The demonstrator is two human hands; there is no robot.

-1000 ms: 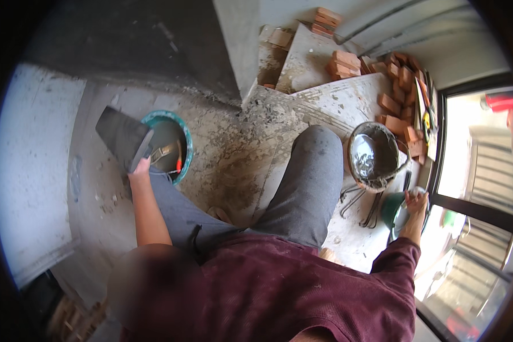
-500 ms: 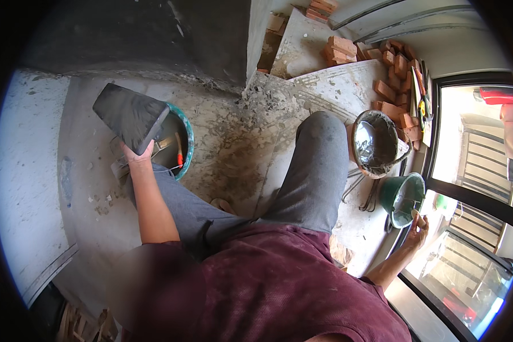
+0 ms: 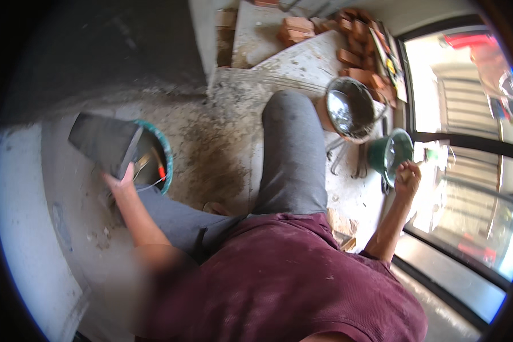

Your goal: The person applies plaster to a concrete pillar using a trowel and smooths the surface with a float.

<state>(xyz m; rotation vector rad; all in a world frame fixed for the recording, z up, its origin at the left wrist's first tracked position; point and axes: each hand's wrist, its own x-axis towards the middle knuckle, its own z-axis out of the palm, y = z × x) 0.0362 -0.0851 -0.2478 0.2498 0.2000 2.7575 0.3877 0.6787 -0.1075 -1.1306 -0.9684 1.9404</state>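
My left hand [image 3: 121, 178] grips a flat dark grey slab-like object [image 3: 101, 139], tilted over a teal bucket [image 3: 167, 153] on the floor at left. Inside that bucket lie tools, one with a red handle [image 3: 161, 171]. At right, my right hand [image 3: 407, 175] is closed at the near rim of a green bucket [image 3: 382, 154]; what its fingers hold is too small to make out. Just beyond that sits a mud-caked bucket [image 3: 347, 105] with grey, glossy contents. My grey-trousered knee is between the buckets.
A dark block [image 3: 102, 57] with a pale edge stands at upper left. Loose bricks [image 3: 356, 37] and stained boards [image 3: 279, 68] lie at the back. Bent metal rods [image 3: 339, 159] lie beside the green bucket. A dark-framed glazed opening [image 3: 416, 137] runs along the right. A pale wall [image 3: 25, 222] is at left.
The whole view has shifted. My left hand still holds the dark object, whose tilt changed slightly. My right hand has moved from the green bucket's upper side to its near rim.
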